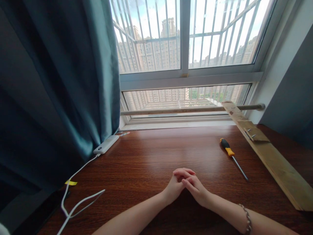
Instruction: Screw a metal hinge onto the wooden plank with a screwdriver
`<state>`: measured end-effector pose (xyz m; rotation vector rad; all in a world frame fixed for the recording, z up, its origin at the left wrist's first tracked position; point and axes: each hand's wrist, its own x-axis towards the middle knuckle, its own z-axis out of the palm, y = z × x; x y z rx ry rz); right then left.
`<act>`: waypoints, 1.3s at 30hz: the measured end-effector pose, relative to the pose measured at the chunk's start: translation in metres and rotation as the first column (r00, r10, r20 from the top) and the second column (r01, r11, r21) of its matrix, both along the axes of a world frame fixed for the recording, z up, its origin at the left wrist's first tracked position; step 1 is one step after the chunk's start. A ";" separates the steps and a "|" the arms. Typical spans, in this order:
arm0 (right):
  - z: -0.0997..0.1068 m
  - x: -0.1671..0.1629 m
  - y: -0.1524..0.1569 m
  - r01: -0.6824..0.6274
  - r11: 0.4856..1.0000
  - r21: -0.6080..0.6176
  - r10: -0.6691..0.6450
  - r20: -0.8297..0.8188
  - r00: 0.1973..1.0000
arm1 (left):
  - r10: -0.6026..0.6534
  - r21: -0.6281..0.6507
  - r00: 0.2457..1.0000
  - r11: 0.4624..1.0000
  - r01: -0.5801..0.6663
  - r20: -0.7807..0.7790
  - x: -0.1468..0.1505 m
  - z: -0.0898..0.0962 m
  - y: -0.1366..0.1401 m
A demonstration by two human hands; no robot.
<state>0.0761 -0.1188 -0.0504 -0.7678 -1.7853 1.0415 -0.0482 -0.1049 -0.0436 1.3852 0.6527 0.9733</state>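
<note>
My left hand point(173, 189) and my right hand point(199, 192) are clasped together over the front middle of the brown wooden table. Their fingers are closed and interlaced, and I see no object between them. A beaded bracelet point(247, 220) is on my right wrist. To the right of the hands, apart from them, lies a screwdriver point(230, 151) with a black and yellow handle, its metal shaft pointing toward me. Farther right is a long wooden board point(276, 163). On the board sits a small wooden piece point(256, 131) with a few screws or nails point(253, 135) at it.
A white power bank point(106, 144) with a white cable point(81, 202) lies on the table point(156, 147) at left, beside the blue curtain point(102, 81). A yellow tag point(71, 183) is near the cable. A horizontal rail point(176, 111) crosses before the barred window, near the board's far end.
</note>
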 end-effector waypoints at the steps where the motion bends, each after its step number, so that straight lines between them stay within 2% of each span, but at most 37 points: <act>1: 0.000 0.000 0.000 0.000 1.000 0.000 0.000 -0.001 1.000 | 0.003 -0.005 1.000 1.000 -0.003 -0.002 0.000 0.000 0.000; 13: -0.004 -0.001 0.001 -0.006 1.000 -0.016 0.006 -0.007 1.000 | 0.030 -0.047 1.000 0.998 -0.030 -0.001 0.002 0.003 -0.002; 28: -0.004 -0.001 0.001 -0.010 1.000 -0.007 0.010 -0.020 1.000 | 0.023 -0.036 1.000 0.999 -0.023 -0.011 0.001 0.006 -0.003; 39: -0.002 0.000 0.000 0.010 1.000 -0.007 -0.010 0.015 1.000 | 0.021 -0.013 1.000 1.000 -0.021 -0.004 0.002 0.001 -0.001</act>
